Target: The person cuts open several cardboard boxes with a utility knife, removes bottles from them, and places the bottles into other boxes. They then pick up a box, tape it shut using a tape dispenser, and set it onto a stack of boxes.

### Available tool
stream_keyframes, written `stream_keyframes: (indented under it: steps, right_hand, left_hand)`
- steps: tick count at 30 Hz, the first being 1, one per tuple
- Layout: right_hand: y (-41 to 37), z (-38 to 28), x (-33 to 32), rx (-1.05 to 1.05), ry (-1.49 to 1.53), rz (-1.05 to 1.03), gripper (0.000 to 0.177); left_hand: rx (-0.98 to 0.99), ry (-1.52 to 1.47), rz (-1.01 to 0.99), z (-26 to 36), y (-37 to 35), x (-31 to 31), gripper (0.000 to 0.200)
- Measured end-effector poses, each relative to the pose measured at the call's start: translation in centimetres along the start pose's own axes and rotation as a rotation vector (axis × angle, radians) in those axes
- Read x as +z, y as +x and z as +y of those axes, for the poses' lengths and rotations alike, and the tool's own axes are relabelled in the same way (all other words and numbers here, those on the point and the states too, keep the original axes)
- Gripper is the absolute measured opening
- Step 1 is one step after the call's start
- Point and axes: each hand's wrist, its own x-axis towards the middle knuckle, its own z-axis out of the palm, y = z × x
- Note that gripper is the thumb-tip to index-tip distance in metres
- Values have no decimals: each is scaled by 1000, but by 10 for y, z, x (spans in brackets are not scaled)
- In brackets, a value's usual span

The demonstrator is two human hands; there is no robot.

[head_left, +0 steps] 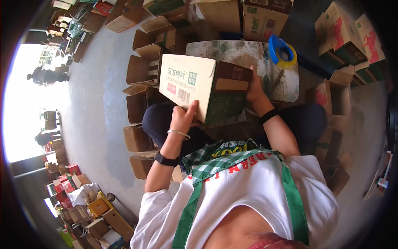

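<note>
Between my two hands is a closed cardboard box (186, 81), cream on one face and dark green and brown on another, with Chinese print and a barcode. My left hand (182, 118) grips its near lower corner, thumb on the cream face. On the far right side, my right hand (255, 87) presses against the dark face, its fingers partly hidden. The box is tilted over my lap, just in front of a worn, stained board (232, 47). A blue and yellow tape roll (282, 52) rests on the board's right end.
Several open cardboard cartons (141, 103) line up to my left, and another open carton (339, 97) stands at right. Printed boxes (340, 35) are stacked at the far right. Two people (47, 76) are in the bright doorway. Piled goods (99, 207) fill the lower left.
</note>
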Motion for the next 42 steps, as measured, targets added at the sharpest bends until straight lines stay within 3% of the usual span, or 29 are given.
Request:
stream_keyframes:
  steps: [1,3,4,5,7,9,11,12,13,14,15,16,17,19,20,22,25,27,29,30,31,33,34,35,38,40,42]
  right_hand:
    - [-7,-5,6,-13,11,13,63]
    - [-14,-11,11,2,-226,421,56]
    - [-11,-9,-7,7,-190,492,49]
    - [-10,-18,-24,-14,-176,502,49]
    - [-29,-25,-40,-16,-1939,778,31]
    - [-47,-45,-24,-380,-2104,958,22]
    - [-62,-69,31,-330,-2106,1210,24]
    - [-68,-80,28,-178,-2141,1315,29]
    - [-68,-84,23,-175,-2145,1336,29]
    - [-65,-84,16,48,-2119,1329,33]
    - [-63,-80,7,276,-2076,1305,38]
    - [-58,-74,-4,364,-2094,1236,42]
    - [-56,-67,-11,373,-2097,1231,42]
    - [-46,-54,-22,291,-2151,1279,36]
    - [-44,-53,-27,296,-2161,1256,36]
    - [-46,-58,-41,258,-2072,1235,31]
    - [-55,-69,-48,364,-2070,1264,27]
    - [-56,-80,-72,415,-2039,1218,28]
    - [-60,-78,-114,135,-2053,1263,33]
    - [-60,-81,-117,115,-1734,1345,39]
    - [-61,-80,-120,124,-1745,1331,39]
    - [-67,-79,-121,27,-1833,1158,40]
    - [-69,-80,-120,-10,-1829,1097,40]
    - [-72,-80,-118,-45,-1822,1035,41]
    - [-75,-76,-113,-149,-1776,884,42]
    - [-75,-74,-108,-227,-1569,793,42]
    - [-73,-73,-99,-280,-1150,670,43]
  left_hand:
    - [92,181,114,-10,7,12,67]
    - [167,403,47,-19,21,24,72]
    - [177,266,2,-8,18,33,71]
    - [37,108,-168,-2,22,35,66]
    - [-129,-114,-341,-4,22,38,54]
    - [-123,-53,-407,1,19,29,51]
    - [4,69,-502,15,31,9,46]
    - [91,218,-422,43,32,2,44]
    - [249,352,-281,43,50,-12,46]
    - [489,589,-14,57,57,-16,53]
    - [752,874,81,53,80,-36,64]
    - [746,1174,237,57,90,-42,73]
    - [664,1285,188,54,108,-49,87]
    - [533,1215,-27,57,135,-49,90]
    - [516,1214,-17,57,147,-45,90]
    - [229,888,-278,58,156,-32,84]
    - [274,1074,-191,66,132,-24,71]
    - [338,1212,-152,53,112,-21,73]
    - [309,1222,-231,43,90,-16,82]
    - [279,1193,-278,41,81,-13,84]
    - [265,1186,-272,41,75,-11,84]
    - [234,1129,-334,43,66,-7,89]
    - [179,1144,-359,44,68,-6,106]
    - [176,1142,-336,43,65,-4,106]
    - [229,1212,-248,34,64,7,130]
    - [251,1137,-225,39,68,8,135]
    - [236,1165,-204,55,76,15,131]
